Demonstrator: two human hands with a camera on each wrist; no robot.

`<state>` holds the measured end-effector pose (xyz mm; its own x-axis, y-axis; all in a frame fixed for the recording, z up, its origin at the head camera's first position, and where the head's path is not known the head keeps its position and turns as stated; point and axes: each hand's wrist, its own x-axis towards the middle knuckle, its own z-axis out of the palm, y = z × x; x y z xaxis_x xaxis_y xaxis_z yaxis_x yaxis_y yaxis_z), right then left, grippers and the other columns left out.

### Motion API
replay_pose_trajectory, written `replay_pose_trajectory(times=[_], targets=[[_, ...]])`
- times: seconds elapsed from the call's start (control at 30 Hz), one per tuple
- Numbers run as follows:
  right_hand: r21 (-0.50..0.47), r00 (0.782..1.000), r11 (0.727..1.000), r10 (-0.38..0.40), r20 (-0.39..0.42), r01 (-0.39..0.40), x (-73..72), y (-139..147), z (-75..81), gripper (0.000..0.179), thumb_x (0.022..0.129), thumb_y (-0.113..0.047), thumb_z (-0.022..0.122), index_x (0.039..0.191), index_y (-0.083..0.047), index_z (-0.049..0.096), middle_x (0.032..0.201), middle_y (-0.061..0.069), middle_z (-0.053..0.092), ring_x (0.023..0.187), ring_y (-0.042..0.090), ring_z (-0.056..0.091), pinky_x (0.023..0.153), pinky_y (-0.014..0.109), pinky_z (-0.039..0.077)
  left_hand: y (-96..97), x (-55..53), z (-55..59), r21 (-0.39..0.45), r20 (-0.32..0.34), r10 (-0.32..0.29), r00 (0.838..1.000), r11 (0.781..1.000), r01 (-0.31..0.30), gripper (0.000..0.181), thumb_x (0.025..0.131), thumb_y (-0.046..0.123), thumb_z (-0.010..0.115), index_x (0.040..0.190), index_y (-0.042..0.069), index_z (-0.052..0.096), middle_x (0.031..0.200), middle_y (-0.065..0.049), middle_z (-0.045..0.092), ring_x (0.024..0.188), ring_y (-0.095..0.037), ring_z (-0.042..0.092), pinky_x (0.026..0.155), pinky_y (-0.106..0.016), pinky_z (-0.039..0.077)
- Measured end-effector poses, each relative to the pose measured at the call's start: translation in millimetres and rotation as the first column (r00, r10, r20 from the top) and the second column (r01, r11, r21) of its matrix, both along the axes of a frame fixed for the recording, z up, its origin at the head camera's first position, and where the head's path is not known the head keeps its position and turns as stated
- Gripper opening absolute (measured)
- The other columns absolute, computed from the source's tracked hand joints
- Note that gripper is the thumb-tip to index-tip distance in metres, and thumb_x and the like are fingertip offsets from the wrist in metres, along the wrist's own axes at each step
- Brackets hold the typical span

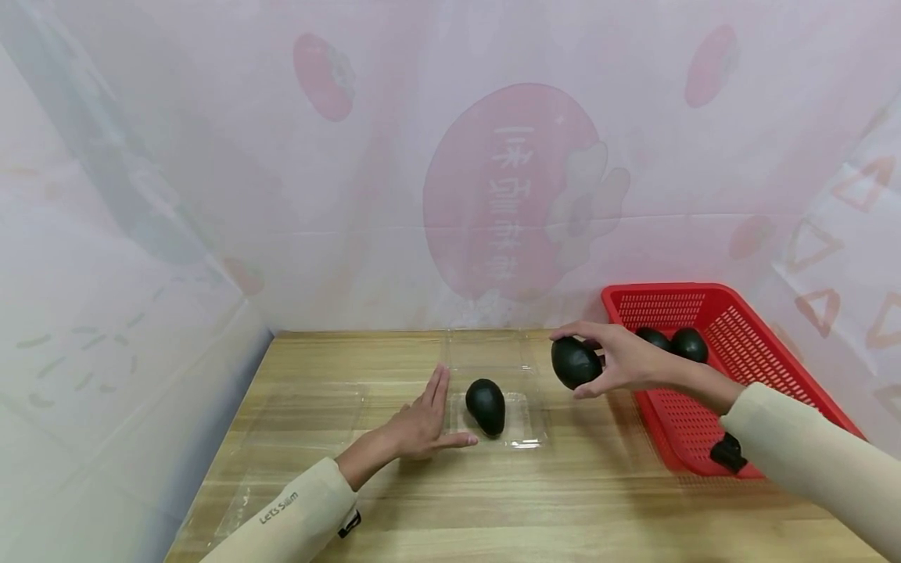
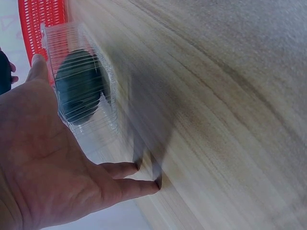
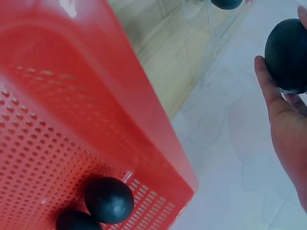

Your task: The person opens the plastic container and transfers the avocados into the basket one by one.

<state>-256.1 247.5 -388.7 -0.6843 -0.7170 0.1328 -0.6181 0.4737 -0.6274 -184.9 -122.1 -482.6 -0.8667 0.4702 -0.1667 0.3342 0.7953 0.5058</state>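
My right hand (image 1: 622, 361) grips a dark avocado (image 1: 575, 363) between thumb and fingers, raised above the table. In the right wrist view the same avocado (image 3: 288, 56) shows at the right edge, with fingers beneath it. A second avocado (image 1: 486, 407) lies in a clear plastic clamshell box (image 1: 521, 434), whose lid is folded back toward the wall. My left hand (image 1: 420, 426) stands at the box's left side, fingers straight, thumb along the near edge. In the left wrist view two of its fingertips (image 2: 157, 185) are right at the tabletop.
At the right stands a red perforated basket (image 1: 760, 367) with two more avocados (image 1: 689, 345) at its far left. Another clear plastic box (image 1: 296, 422) lies open on the left of the wooden table (image 1: 450, 516). A printed cloth wall (image 1: 380, 195) rises behind the table.
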Motion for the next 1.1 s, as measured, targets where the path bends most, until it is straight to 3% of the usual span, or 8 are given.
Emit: replay_pose_trajectory(times=[0.43, 0.63, 0.77, 0.87, 1.1], targets=[[0.004, 0.997, 0.997, -0.071, -0.023, 0.071, -0.6, 29, 9.9, 0.076, 0.076, -0.030, 0.098, 0.142, -0.020, 0.062, 0.125, 0.004, 0.066, 0.103, 0.025, 0.064, 0.080, 0.031, 0.059, 0.0, -1.2, 0.5, 0.007, -0.004, -0.015, 1.000, 1.000, 0.015, 0.122, 0.098, 0.060, 0.069, 0.166, -0.007, -0.006, 0.174, -0.030, -0.006, 0.150, -0.052, 0.035, 0.104, -0.081, 0.038], [0.035, 0.992, 0.992, -0.122, -0.037, 0.123, -1.9, 43, 13.3, 0.078, 0.075, -0.030, 0.099, 0.143, -0.020, 0.062, 0.131, 0.004, 0.065, 0.106, 0.027, 0.062, 0.081, 0.033, 0.057, -1.3, -3.5, -7.8, 0.007, -0.011, -0.018, 1.000, 1.000, 0.018, 0.123, 0.098, 0.063, 0.067, 0.166, -0.004, -0.009, 0.175, -0.027, -0.009, 0.151, -0.052, 0.034, 0.104, -0.081, 0.038], [0.027, 0.992, 0.993, -0.115, -0.051, 0.117, -4.2, 53, 15.1, 0.078, 0.076, -0.028, 0.098, 0.144, -0.021, 0.061, 0.136, 0.004, 0.064, 0.109, 0.025, 0.060, 0.082, 0.033, 0.058, -1.1, -3.6, -7.1, 0.010, -0.012, -0.014, 1.000, 1.000, 0.015, 0.123, 0.097, 0.062, 0.068, 0.166, -0.005, -0.007, 0.175, -0.028, -0.008, 0.151, -0.052, 0.034, 0.103, -0.081, 0.038], [0.013, 0.991, 0.994, -0.108, -0.081, 0.109, -5.5, 59, 16.0, 0.076, 0.077, -0.024, 0.098, 0.143, -0.020, 0.062, 0.135, 0.003, 0.066, 0.108, 0.019, 0.060, 0.081, 0.031, 0.057, 0.6, -1.0, 0.3, 0.008, -0.006, -0.012, 1.000, 1.000, 0.012, 0.122, 0.098, 0.059, 0.070, 0.166, -0.007, -0.006, 0.174, -0.029, -0.007, 0.151, -0.053, 0.035, 0.103, -0.080, 0.039], [-0.005, 0.989, 0.992, -0.123, -0.078, 0.123, -8.3, 73, 18.2, 0.075, 0.076, -0.020, 0.097, 0.142, -0.018, 0.063, 0.132, 0.006, 0.067, 0.109, 0.012, 0.057, 0.083, 0.031, 0.055, 1.2, -0.3, 0.6, 0.006, -0.007, -0.005, 1.000, 1.000, 0.005, 0.122, 0.098, 0.059, 0.070, 0.166, -0.007, -0.006, 0.174, -0.028, -0.008, 0.151, -0.052, 0.035, 0.103, -0.080, 0.039]])
